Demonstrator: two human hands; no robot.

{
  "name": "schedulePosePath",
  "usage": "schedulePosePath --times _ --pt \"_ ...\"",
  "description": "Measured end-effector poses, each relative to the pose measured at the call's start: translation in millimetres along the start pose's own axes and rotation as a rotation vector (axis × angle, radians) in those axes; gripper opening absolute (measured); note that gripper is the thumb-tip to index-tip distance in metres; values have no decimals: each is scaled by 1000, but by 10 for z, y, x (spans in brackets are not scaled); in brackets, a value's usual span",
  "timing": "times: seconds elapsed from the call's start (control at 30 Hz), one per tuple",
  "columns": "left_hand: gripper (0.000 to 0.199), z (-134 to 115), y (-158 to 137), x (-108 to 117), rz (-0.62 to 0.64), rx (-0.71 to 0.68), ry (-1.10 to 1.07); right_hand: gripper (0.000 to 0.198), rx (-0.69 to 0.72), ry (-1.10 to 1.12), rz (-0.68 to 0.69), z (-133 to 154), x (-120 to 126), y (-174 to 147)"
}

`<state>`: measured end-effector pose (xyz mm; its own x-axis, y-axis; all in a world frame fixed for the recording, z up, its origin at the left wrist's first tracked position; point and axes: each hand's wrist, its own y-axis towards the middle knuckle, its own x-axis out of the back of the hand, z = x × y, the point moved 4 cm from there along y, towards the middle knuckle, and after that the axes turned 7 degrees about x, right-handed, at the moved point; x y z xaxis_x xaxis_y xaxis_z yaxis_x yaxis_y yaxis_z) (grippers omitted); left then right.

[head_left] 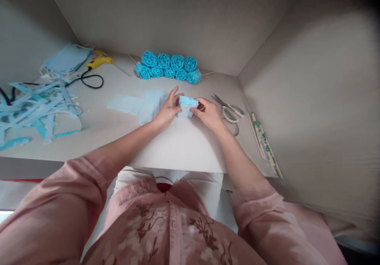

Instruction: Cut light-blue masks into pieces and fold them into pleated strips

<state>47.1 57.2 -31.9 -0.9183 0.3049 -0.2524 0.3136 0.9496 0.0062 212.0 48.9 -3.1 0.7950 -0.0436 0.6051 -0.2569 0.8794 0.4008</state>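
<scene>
A light blue folded stack of thin mask-like fabric (187,106) stands upright just above the table, between my two hands. My left hand (166,113) steadies its left side, thumb on the front face and index finger raised behind. On the right edge, the thumb and fingers of my right hand (209,112) pinch the layers. Flat pale blue fabric pieces (152,102) lie beside my left hand, partly covered by it. Scissors with white handles (230,109) rest to the right of my right hand, blades partly open, near a grey ring-shaped item (236,129).
Blue rolled fabric roses (169,65) sit in two rows at the back. A yellow glue gun (100,60) with a black cord lies back left, next to stacked face masks (67,59). Blue offcuts (38,106) cover the left side. Wooden sticks (265,144) lie near the right wall.
</scene>
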Motion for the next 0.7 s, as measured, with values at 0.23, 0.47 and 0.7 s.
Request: schedulePosePath --times 0.23,0.47,0.7 --pt "102 0 -49 -71 28 0 12 23 -15 -8 5 35 8 -5" --pt "47 -45 -51 -16 -62 -1 96 20 -77 219 24 -22 -29 -8" --pt "27 -107 -88 -21 -96 45 136 34 -106 387 86 34 -28 -19"
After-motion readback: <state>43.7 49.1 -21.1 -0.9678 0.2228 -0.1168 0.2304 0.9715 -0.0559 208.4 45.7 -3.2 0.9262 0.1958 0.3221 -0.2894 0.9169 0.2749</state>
